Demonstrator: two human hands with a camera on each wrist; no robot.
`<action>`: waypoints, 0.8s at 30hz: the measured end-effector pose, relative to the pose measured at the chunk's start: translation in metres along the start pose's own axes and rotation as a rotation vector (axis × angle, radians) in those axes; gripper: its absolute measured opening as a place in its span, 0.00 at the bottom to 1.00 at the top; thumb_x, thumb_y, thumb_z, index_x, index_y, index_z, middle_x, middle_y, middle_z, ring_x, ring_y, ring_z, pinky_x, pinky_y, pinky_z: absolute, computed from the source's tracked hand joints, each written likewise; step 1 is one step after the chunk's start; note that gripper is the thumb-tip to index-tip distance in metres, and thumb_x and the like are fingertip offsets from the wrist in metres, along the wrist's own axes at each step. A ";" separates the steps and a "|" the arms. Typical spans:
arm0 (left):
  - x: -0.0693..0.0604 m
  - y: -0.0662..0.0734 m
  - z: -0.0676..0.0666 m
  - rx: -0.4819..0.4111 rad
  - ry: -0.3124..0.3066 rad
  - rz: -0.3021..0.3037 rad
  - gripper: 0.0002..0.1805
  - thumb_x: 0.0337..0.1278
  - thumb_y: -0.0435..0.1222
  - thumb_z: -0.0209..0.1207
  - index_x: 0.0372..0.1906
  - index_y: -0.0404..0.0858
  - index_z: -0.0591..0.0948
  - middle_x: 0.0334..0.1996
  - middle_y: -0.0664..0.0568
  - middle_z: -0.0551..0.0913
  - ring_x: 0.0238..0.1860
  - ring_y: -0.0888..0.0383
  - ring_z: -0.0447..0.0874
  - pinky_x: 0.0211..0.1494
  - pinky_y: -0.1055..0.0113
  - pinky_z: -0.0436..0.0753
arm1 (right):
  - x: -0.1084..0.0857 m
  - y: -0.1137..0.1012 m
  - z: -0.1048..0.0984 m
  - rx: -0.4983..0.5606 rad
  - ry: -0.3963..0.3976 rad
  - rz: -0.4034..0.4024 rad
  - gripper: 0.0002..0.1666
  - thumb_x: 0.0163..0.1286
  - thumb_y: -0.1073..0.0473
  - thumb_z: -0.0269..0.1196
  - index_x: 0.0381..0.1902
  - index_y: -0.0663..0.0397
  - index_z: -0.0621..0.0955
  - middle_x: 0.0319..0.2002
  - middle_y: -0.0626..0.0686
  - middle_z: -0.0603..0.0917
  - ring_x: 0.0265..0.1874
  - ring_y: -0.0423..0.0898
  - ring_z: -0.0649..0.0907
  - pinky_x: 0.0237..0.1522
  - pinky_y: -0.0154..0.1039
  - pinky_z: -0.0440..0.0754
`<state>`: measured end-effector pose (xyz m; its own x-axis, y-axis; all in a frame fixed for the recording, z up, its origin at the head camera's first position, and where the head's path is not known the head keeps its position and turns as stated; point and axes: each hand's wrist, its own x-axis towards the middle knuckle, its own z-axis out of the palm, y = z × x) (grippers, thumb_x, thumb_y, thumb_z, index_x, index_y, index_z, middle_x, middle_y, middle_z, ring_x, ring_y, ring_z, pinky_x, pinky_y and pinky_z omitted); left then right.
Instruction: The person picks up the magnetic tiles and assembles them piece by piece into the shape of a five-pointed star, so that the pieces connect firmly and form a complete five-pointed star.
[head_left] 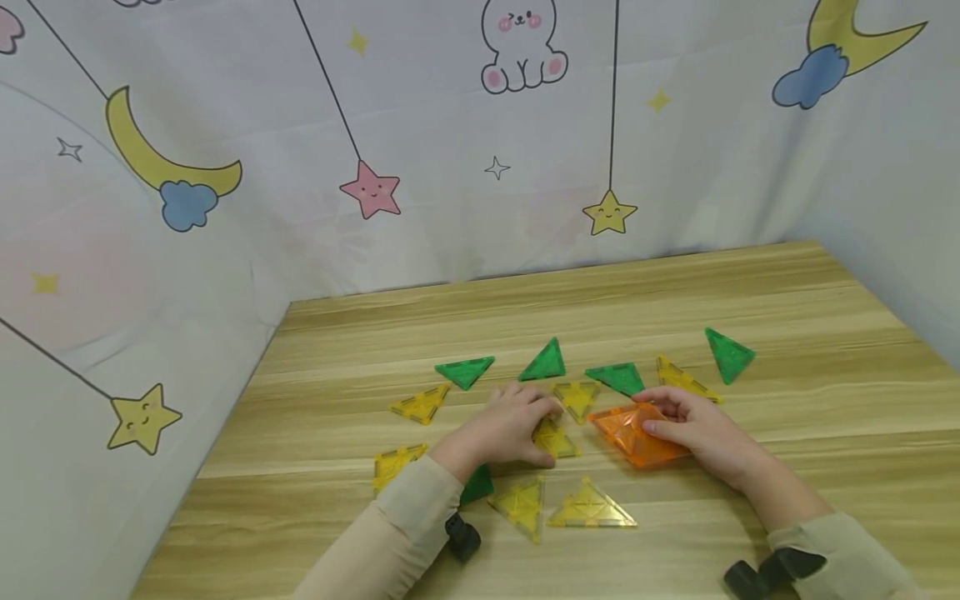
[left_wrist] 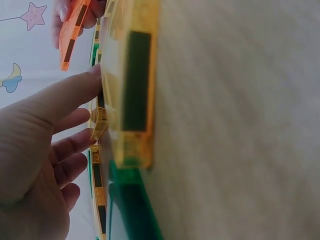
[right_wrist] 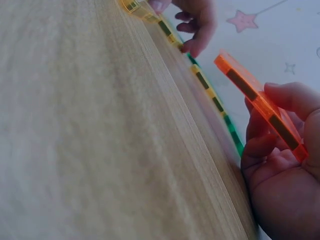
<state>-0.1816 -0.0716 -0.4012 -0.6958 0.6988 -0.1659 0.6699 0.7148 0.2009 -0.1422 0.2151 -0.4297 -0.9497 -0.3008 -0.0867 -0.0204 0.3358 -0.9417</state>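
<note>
In the head view, my right hand (head_left: 693,433) holds an orange magnetic tile (head_left: 626,429) above the table's right half. Thumb on top and fingers beneath pinch the tile, which is tilted in the right wrist view. My left hand (head_left: 510,425) is low over the middle of the table. Its thumb and forefinger lie at opposite edges of a yellow triangular magnetic tile (head_left: 557,440), partly hidden by the hand. Just beyond is another yellow triangle (head_left: 577,400). Close to the left wrist, a green tile (head_left: 477,485) is half covered by the sleeve.
Green triangles (head_left: 543,361) form a loose row at the back, one (head_left: 729,356) farther right. More yellow triangles lie around: one (head_left: 422,405) at left, one (head_left: 686,381) behind the right hand, two (head_left: 521,507) (head_left: 591,507) in front. Patterned cloth (head_left: 450,242) borders the wooden table (head_left: 825,400).
</note>
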 end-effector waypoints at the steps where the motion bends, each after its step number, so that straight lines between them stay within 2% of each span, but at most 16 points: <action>1: 0.000 0.000 0.000 -0.009 -0.007 0.000 0.36 0.48 0.56 0.65 0.63 0.49 0.70 0.62 0.55 0.67 0.61 0.53 0.61 0.60 0.54 0.62 | 0.000 0.000 0.000 0.000 0.000 0.001 0.28 0.66 0.53 0.62 0.59 0.60 0.72 0.49 0.59 0.77 0.42 0.48 0.75 0.40 0.35 0.74; 6: -0.001 -0.001 0.001 -0.001 -0.020 -0.023 0.40 0.44 0.59 0.64 0.64 0.47 0.70 0.59 0.54 0.67 0.58 0.55 0.62 0.58 0.58 0.63 | 0.000 0.001 0.001 0.013 0.002 -0.003 0.27 0.66 0.54 0.62 0.59 0.61 0.72 0.48 0.59 0.77 0.41 0.47 0.76 0.40 0.35 0.75; 11: 0.000 -0.001 0.000 0.052 -0.005 -0.037 0.41 0.40 0.64 0.64 0.60 0.47 0.73 0.53 0.55 0.69 0.51 0.56 0.65 0.53 0.59 0.64 | 0.001 0.001 0.001 0.004 0.011 -0.009 0.27 0.66 0.54 0.62 0.58 0.60 0.73 0.46 0.58 0.78 0.42 0.47 0.76 0.40 0.34 0.75; 15: 0.002 -0.003 0.001 0.074 0.007 -0.032 0.41 0.37 0.65 0.63 0.58 0.47 0.75 0.51 0.56 0.71 0.50 0.56 0.67 0.49 0.60 0.64 | 0.002 0.001 0.001 0.023 -0.001 -0.009 0.27 0.66 0.53 0.62 0.58 0.61 0.72 0.47 0.58 0.77 0.47 0.48 0.74 0.43 0.33 0.74; 21: 0.006 -0.006 0.000 0.039 -0.007 0.006 0.36 0.42 0.61 0.65 0.57 0.49 0.74 0.50 0.58 0.71 0.50 0.58 0.66 0.50 0.60 0.63 | 0.003 0.002 0.001 0.055 -0.012 -0.013 0.27 0.66 0.55 0.62 0.59 0.62 0.71 0.49 0.60 0.77 0.46 0.47 0.75 0.42 0.34 0.75; 24: 0.007 -0.007 0.000 0.023 -0.005 -0.001 0.37 0.43 0.60 0.65 0.59 0.49 0.73 0.53 0.58 0.72 0.51 0.58 0.66 0.49 0.61 0.62 | 0.003 0.002 0.002 0.059 -0.009 -0.013 0.27 0.66 0.55 0.62 0.59 0.62 0.71 0.49 0.60 0.77 0.46 0.46 0.76 0.42 0.34 0.76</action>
<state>-0.1912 -0.0715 -0.4037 -0.6950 0.6983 -0.1713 0.6751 0.7157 0.1787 -0.1443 0.2137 -0.4326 -0.9465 -0.3133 -0.0769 -0.0143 0.2787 -0.9603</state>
